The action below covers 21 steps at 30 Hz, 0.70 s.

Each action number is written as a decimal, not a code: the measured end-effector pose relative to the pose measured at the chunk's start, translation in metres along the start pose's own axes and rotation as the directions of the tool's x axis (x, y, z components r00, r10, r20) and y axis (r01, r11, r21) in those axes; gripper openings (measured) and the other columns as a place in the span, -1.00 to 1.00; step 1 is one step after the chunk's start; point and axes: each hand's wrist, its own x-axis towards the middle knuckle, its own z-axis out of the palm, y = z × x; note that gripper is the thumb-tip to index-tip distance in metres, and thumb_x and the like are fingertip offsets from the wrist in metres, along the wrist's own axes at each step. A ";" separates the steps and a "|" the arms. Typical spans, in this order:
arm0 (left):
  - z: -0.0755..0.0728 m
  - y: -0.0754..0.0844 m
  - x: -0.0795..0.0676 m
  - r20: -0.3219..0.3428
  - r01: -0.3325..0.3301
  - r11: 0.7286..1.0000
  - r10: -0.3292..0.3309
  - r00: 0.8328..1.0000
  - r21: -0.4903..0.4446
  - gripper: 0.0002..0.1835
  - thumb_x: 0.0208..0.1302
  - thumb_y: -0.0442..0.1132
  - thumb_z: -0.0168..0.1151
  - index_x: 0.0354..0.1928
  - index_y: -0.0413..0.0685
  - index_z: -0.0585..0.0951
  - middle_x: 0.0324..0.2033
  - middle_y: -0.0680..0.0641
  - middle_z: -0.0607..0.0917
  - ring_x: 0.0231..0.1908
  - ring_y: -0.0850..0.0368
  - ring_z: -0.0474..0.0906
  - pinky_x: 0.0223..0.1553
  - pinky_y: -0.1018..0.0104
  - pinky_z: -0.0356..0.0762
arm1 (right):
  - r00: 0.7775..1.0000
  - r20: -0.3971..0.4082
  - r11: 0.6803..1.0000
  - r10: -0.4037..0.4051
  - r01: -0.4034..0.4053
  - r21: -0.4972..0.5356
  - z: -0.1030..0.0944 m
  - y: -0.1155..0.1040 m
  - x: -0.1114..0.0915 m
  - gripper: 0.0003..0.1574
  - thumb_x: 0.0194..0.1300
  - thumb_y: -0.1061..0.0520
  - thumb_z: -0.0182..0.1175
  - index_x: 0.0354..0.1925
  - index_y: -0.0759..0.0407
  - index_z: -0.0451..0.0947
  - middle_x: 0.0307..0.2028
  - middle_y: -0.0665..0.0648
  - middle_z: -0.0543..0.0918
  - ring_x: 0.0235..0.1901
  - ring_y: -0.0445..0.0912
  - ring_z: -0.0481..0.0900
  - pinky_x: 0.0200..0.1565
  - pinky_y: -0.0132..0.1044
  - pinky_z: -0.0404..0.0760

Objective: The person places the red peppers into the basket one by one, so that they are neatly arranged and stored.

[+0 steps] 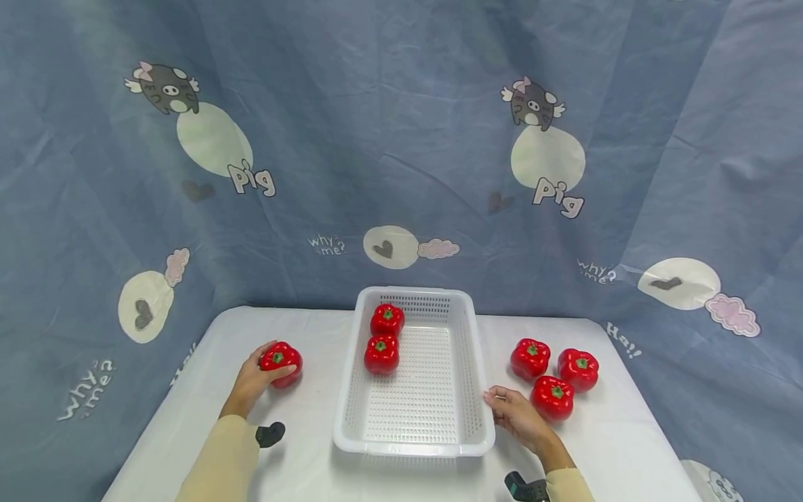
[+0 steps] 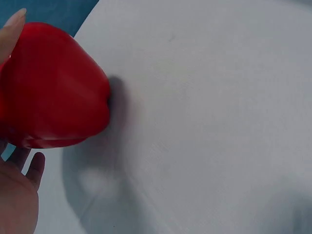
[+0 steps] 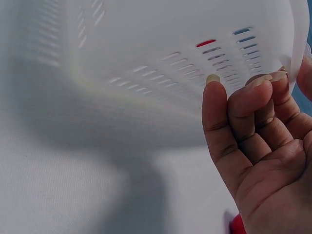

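Note:
On the left of the table my left hand [image 1: 253, 380] grips a red bell pepper [image 1: 282, 364], thumb on one side and fingers on the other. In the left wrist view that bell pepper [image 2: 53, 87] appears just off the cloth, its shadow beside it. A white plastic basket [image 1: 414, 450] stands in the middle, with two red bell peppers [image 1: 381, 354] along its left side. My right hand [image 1: 517, 418] holds the basket's right rim. Seen from the right wrist, curled fingers [image 3: 248, 102] lie against the slotted outer wall, with the thumb partly out of frame.
Three more red bell peppers [image 1: 553, 399] sit grouped on the white tablecloth [image 1: 602, 460], right of the basket and close to my right hand. A blue patterned curtain [image 1: 401, 139] hangs behind the table. Dark wrist straps [image 1: 270, 434] show near both sleeves.

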 end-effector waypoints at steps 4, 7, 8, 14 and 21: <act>0.001 -0.002 -0.002 0.000 -0.008 1.000 0.008 1.000 0.021 0.09 0.07 -0.11 0.46 0.50 -0.11 -0.05 0.40 -0.42 -0.01 0.36 -0.45 -0.11 0.21 -0.35 0.20 | 1.000 -0.004 1.000 -0.003 0.003 0.000 0.001 -0.001 0.000 -0.61 0.40 -0.06 0.10 -0.10 0.27 0.50 -0.06 0.20 0.65 -0.15 -0.08 0.65 -0.02 -0.31 0.61; 0.002 -0.003 -0.002 -0.005 -0.017 0.999 0.017 1.000 0.028 0.09 0.06 -0.12 0.46 0.49 -0.12 -0.04 0.40 -0.41 -0.02 0.36 -0.45 -0.12 0.22 -0.37 0.16 | 1.000 -0.009 1.000 -0.001 0.001 -0.001 0.001 -0.001 0.000 -0.59 0.41 -0.06 0.10 -0.09 0.28 0.50 -0.06 0.21 0.65 -0.15 -0.07 0.65 -0.02 -0.31 0.61; 0.002 -0.003 -0.002 -0.007 -0.018 0.999 0.019 1.000 0.033 0.08 0.06 -0.12 0.46 0.49 -0.12 -0.03 0.41 -0.41 -0.02 0.36 -0.45 -0.12 0.22 -0.37 0.15 | 1.000 -0.009 1.000 -0.001 0.001 -0.002 0.001 0.000 0.000 -0.59 0.41 -0.06 0.10 -0.08 0.28 0.50 -0.05 0.21 0.65 -0.15 -0.07 0.64 -0.02 -0.31 0.61; 0.000 -0.004 -0.002 -0.007 -0.010 0.998 0.010 1.000 0.054 0.09 0.04 -0.09 0.48 0.49 -0.12 -0.02 0.40 -0.41 -0.01 0.35 -0.45 -0.10 0.21 -0.38 0.16 | 1.000 -0.004 1.000 -0.006 0.006 -0.006 0.001 0.001 0.000 -0.60 0.42 -0.05 0.09 -0.08 0.28 0.50 -0.06 0.20 0.65 -0.16 -0.07 0.64 -0.02 -0.32 0.61; 0.000 -0.002 -0.002 0.039 -0.054 0.996 0.052 0.998 0.067 0.05 0.02 -0.06 0.48 0.47 -0.11 0.06 0.36 -0.42 0.09 0.32 -0.44 -0.01 0.20 -0.33 0.24 | 1.000 0.009 1.000 -0.013 0.013 0.009 0.000 0.001 0.000 -0.65 0.42 -0.04 0.09 -0.13 0.24 0.51 -0.08 0.18 0.67 -0.16 -0.09 0.65 -0.03 -0.31 0.61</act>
